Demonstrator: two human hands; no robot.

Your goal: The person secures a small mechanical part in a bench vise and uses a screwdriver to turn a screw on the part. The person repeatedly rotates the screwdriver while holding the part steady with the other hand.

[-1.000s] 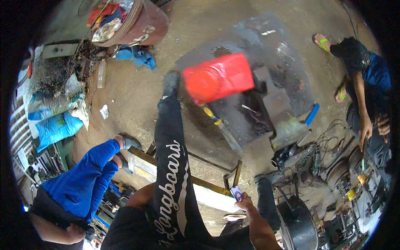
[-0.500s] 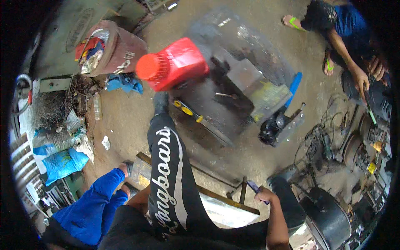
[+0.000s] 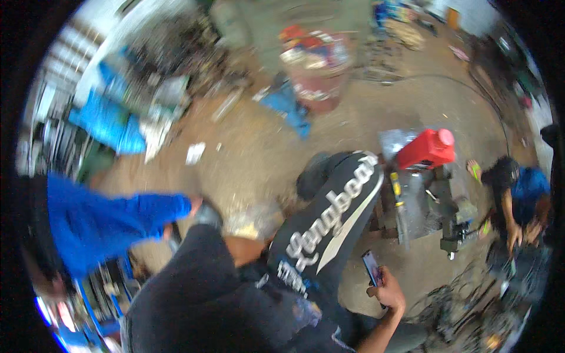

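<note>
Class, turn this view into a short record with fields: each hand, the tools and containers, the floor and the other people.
Right hand: grips a smartphone
Left hand: hidden from view
Container: red plastic jug with a screw cap
Tool: yellow-handled tool with a long blade, below the jug in the picture
Bucket: reddish-brown, filled with rags
Floor: blue cloth by the bucket
Others: person in blue trousers, left; another person, far right

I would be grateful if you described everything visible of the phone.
The phone is a slim, dark, rectangular slab with a smooth, glassy-looking front. Its screen appears lit, but too blurred to make out. It slants, upper end toward the picture's left, right of the dark trouser leg. The right hand grips its lower part, hiding some of it; nothing else seems to touch it.
</note>
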